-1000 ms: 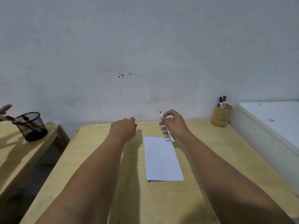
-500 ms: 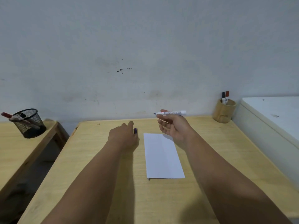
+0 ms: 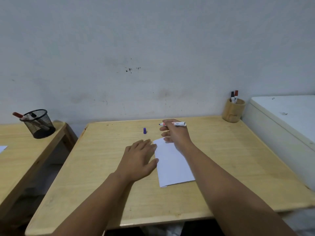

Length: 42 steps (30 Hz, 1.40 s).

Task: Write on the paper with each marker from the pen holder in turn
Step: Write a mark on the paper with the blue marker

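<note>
A white sheet of paper (image 3: 173, 165) lies in the middle of the wooden table (image 3: 230, 159). My left hand (image 3: 139, 159) rests flat, fingers spread, with its fingertips on the paper's left edge. My right hand (image 3: 176, 134) hovers over the paper's far end and holds an uncapped white marker (image 3: 178, 124) level, tip pointing left. The marker's purple cap (image 3: 144, 130) stands alone on the table beyond my left hand. A wooden pen holder (image 3: 233, 110) at the far right corner carries a black and a red marker (image 3: 234, 96).
A second wooden table (image 3: 25, 150) stands to the left with a black mesh cup (image 3: 40, 124) holding markers. A white cabinet (image 3: 286, 120) borders the table's right side. The wall runs close behind both tables.
My left hand set the purple cap down on the table and drew back to lie flat at the paper's edge. My right hand keeps the marker level.
</note>
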Each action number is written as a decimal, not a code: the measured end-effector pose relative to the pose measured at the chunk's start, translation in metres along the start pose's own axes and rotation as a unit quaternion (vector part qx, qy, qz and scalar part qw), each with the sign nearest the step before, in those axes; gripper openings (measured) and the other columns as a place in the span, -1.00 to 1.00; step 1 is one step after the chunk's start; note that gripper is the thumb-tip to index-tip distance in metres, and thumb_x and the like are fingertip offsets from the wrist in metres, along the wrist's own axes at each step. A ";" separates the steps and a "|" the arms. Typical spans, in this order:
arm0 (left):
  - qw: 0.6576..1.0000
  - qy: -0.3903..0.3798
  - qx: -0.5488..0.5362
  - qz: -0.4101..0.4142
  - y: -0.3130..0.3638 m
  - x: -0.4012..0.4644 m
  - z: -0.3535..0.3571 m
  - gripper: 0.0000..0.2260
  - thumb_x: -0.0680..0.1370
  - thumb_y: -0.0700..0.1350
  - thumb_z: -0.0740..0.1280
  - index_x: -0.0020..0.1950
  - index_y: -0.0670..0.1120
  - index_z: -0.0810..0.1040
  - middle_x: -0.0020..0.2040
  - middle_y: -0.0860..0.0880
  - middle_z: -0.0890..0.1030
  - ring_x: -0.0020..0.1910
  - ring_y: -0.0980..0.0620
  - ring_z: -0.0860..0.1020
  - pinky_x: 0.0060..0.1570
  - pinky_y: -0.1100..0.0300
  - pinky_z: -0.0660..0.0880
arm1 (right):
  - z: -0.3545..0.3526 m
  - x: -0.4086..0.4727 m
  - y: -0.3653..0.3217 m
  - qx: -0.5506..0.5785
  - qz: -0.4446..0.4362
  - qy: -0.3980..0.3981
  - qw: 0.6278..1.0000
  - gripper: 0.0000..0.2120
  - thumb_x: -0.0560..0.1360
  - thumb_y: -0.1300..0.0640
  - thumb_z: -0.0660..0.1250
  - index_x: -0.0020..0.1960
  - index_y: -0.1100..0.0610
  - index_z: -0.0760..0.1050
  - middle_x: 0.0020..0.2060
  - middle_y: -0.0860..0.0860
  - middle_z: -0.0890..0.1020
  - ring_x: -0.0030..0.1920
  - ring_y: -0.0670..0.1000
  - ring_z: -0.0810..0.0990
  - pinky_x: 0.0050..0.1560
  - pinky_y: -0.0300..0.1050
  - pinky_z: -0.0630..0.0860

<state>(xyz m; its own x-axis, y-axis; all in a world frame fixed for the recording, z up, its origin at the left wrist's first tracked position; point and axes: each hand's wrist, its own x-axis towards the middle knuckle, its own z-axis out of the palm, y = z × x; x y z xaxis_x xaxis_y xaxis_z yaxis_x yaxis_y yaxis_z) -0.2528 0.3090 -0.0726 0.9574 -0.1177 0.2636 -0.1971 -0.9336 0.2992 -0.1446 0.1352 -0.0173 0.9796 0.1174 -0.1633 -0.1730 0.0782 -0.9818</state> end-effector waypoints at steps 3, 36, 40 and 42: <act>0.999 -0.022 0.023 0.008 0.000 0.000 0.000 -0.46 0.56 0.30 0.14 0.52 0.20 0.39 0.60 0.06 0.34 0.60 -0.06 0.24 0.45 -0.11 0.24 | 0.005 0.000 0.018 -0.043 -0.027 -0.004 0.999 -0.85 0.61 0.10 0.41 -0.03 0.06 0.75 -0.20 0.06 0.75 -0.28 0.08 0.64 -0.27 -0.08 0.57; 0.986 -0.161 0.040 0.005 -0.001 -0.014 -0.014 0.22 0.20 0.74 0.09 0.69 0.11 -0.13 0.68 0.11 -0.17 0.65 0.07 -0.27 0.58 -0.22 -0.28 | 0.017 -0.002 0.047 -0.151 -0.066 0.044 0.985 -0.70 0.58 0.09 0.45 -0.17 0.31 0.54 -0.27 0.18 0.78 -0.44 0.00 0.66 -0.36 -0.13 0.55; 0.989 -0.148 0.031 -0.006 0.002 -0.017 -0.014 0.20 0.22 0.74 0.08 0.69 0.10 -0.07 0.69 0.12 -0.14 0.65 0.07 -0.28 0.59 -0.20 -0.28 | 0.017 -0.003 0.047 -0.154 -0.065 0.042 0.985 -0.72 0.57 0.13 0.45 -0.13 0.36 0.55 -0.31 0.14 0.76 -0.46 -0.04 0.64 -0.39 -0.16 0.54; 0.988 -0.152 0.041 -0.003 0.002 -0.017 -0.015 0.21 0.22 0.74 0.09 0.69 0.08 -0.07 0.69 0.10 -0.14 0.65 0.04 -0.28 0.58 -0.21 -0.28 | 0.016 -0.004 0.046 -0.150 -0.065 0.039 0.986 -0.73 0.56 0.15 0.45 -0.12 0.38 0.55 -0.32 0.15 0.75 -0.46 -0.06 0.63 -0.40 -0.17 0.53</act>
<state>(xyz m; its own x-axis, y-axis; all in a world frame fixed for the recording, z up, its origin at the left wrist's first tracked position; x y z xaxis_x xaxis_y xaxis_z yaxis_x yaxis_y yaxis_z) -0.2727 0.3143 -0.0632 0.9799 -0.1972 -0.0286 -0.1862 -0.9574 0.2208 -0.1586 0.1547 -0.0605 0.9984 0.0487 -0.0294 -0.0186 -0.2100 -0.9775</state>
